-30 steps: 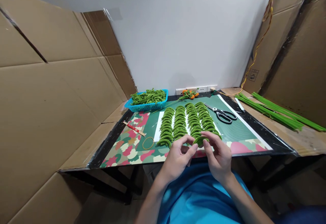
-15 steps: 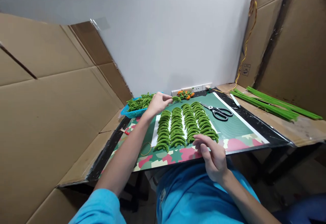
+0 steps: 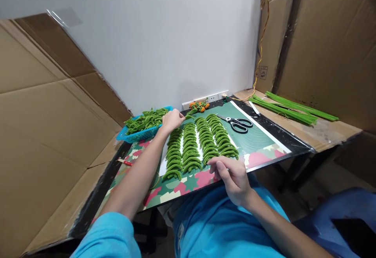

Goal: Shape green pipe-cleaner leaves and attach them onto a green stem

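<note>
At the left, a blue basket point(image 3: 141, 136) full of loose green strips point(image 3: 147, 119) stands at the back corner of the table point(image 3: 274, 130). A red stick point(image 3: 125, 162) lies in front of it, partly behind the forearm. The left hand point(image 3: 173, 121) is stretched out just beside the basket, its thumb and fingertips pinched together on the end of one curved green strip point(image 3: 190, 117), low over the far end of the rows. Four rows of curved strips point(image 3: 190, 148) lie on white paper point(image 3: 163, 165) on the green mat point(image 3: 258, 142). Orange flowers point(image 3: 199, 105) lie behind the rows. The right hand point(image 3: 230, 175) is near the front end of the rows, fingers loosely curled, thumb apart, with nothing visible in its grasp. Beyond it lie black-handled scissors point(image 3: 240, 125), beside the right-hand row. Farther right are a white pen point(image 3: 254, 108) and long green stems point(image 3: 284, 110) on cardboard.
</note>
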Demonstrator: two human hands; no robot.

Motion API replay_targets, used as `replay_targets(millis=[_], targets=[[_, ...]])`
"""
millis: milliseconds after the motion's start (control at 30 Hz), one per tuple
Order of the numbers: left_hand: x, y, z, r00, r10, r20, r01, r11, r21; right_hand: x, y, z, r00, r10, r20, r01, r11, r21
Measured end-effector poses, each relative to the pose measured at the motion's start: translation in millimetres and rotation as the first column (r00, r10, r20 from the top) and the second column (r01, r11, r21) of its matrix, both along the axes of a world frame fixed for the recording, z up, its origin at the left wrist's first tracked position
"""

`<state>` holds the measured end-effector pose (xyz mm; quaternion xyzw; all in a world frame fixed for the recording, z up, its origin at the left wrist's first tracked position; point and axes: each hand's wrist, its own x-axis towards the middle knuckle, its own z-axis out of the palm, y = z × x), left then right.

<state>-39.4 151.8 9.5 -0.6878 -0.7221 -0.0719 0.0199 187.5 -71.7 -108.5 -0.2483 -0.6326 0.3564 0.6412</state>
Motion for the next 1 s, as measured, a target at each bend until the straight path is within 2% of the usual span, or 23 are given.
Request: replay_targets(millis=[167, 300, 467, 667, 800, 1000], targets=[[-1.5, 4.9, -3.2, 0.997, 0.001, -0.076, -0.004, 0.999, -0.038, 0.1, -0.2, 6.5, 0.999, -0.024, 0.047, 0.023, 1.0, 0.016], [-6.5, 8.9, -4.9, 0.996, -0.045, -0.075, 0.039, 0.996, -0.076, 0.3, 1.0, 8.1, 0.997, -0.025, 0.07, 0.023, 0.999, 0.023], [-14.4, 13.2, -3.2, 0.994, -0.114, 0.0, 0.113, 0.99, -0.089, 0.5, 1.2, 8.2, 0.997, 0.012, 0.079, -0.01, 0.999, -0.032], [-16.5, 20.2, -10.6, 0.953, -0.265, 0.146, 0.281, 0.955, -0.1, -0.1, 0.6, 10.6, 0.999, 0.02, 0.045, -0.02, 1.0, -0.015], [-12.6, 25.2, -16.8, 0.935, -0.303, 0.182, 0.321, 0.944, -0.078, -0.2, 0.5, 9.6, 0.999, 0.019, 0.048, -0.019, 1.0, -0.002], [-9.9, 32.0, -17.4, 0.917, -0.346, 0.2, 0.365, 0.929, -0.068, 1.1, 0.1, 8.1, 0.999, 0.02, 0.05, -0.02, 1.0, 0.004]])
